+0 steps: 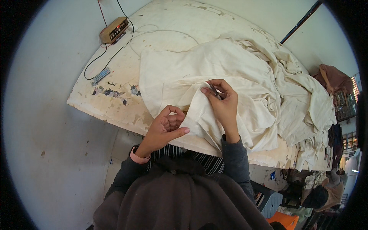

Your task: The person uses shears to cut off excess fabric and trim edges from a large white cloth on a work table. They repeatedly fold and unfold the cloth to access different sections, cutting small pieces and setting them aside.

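Cream fabric (249,73) lies spread and bunched over a worn pale table (107,107). My right hand (222,105) pinches a raised folded edge of the cloth and holds a small dark metal tool (214,89), perhaps snips, mostly hidden by the fingers. Below and left of it, my left hand (165,128) has curled fingers set apart from the thumb, which touches the cloth near the front edge of the raised fold.
A wooden box (113,30) with knobs and cables sits at the back left, near a remote (101,75). A pale wall (46,134) borders the left. Rightward are brown cloth (331,74), another person (326,193) and an orange object (285,220).
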The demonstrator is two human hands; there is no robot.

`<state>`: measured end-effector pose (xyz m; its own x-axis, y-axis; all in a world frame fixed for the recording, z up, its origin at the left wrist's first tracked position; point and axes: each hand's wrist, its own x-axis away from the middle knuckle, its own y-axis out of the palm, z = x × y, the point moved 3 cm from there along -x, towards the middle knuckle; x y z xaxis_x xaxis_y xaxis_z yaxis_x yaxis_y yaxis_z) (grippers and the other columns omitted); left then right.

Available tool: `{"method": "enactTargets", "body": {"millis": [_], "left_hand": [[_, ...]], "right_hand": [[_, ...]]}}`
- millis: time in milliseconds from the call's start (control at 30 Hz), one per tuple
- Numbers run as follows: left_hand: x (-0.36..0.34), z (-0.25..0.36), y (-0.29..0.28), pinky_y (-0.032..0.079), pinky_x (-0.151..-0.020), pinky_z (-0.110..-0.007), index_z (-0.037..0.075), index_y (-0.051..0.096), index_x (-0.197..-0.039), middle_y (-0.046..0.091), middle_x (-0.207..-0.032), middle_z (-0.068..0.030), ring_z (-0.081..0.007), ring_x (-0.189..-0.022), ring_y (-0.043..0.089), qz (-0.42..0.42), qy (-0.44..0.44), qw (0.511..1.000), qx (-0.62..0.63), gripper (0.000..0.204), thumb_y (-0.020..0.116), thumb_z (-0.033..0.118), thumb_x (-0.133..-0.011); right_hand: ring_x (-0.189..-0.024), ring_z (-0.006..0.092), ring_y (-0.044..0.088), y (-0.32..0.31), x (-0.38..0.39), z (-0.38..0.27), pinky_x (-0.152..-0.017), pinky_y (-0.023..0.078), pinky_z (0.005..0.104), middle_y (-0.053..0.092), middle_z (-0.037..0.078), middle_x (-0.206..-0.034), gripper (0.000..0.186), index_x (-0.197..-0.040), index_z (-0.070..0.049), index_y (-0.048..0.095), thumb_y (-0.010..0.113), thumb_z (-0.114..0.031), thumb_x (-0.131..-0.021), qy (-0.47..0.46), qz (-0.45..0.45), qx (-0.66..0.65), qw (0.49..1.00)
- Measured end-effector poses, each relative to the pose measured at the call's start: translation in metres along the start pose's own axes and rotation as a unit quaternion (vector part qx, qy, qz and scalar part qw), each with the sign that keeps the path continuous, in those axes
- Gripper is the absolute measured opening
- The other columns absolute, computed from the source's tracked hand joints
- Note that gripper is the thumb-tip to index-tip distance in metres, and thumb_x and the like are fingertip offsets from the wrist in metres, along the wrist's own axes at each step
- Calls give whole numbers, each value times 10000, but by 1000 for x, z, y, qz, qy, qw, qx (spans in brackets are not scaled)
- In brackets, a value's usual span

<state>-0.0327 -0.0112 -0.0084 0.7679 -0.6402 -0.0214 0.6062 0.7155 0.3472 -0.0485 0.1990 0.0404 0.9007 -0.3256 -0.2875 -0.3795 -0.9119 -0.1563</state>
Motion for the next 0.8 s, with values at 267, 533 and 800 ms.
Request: {"method": "enactTargets", "body": {"millis": [267, 533, 800], "left_hand": [[4, 8, 13, 510, -939, -262, 50, 378, -1412, 712, -1235, -174, -136, -1104, 658, 38, -4, 998, 40, 601, 705, -60, -920], [-2, 7, 24, 469, -930, -231, 44, 304, -1513, 736, -1177, -131, -91, -1043, 638, 6, -20, 999, 34, 652, 672, 0, -976], [1, 15, 26, 414, -1038, -261, 58, 245, -1589, 723, -1230, -145, -98, -1126, 616, 21, -38, 993, 106, 730, 653, 11, -986]], "right_hand": [[-817, 142, 642, -15, 45, -36, -700, 485, 264, 657, 67, -913, 265, -1035, -41, 745, 808, -46, -779, -89, -45, 130, 987], [-783, 173, 630, -25, 68, -36, -712, 493, 253, 604, 85, -897, 267, -925, 10, 687, 599, 129, -703, -132, -40, 124, 983], [-710, 145, 593, -35, 76, -50, -655, 459, 251, 617, 70, -818, 272, -976, -4, 716, 789, 33, -716, -85, -15, 107, 990]]}}
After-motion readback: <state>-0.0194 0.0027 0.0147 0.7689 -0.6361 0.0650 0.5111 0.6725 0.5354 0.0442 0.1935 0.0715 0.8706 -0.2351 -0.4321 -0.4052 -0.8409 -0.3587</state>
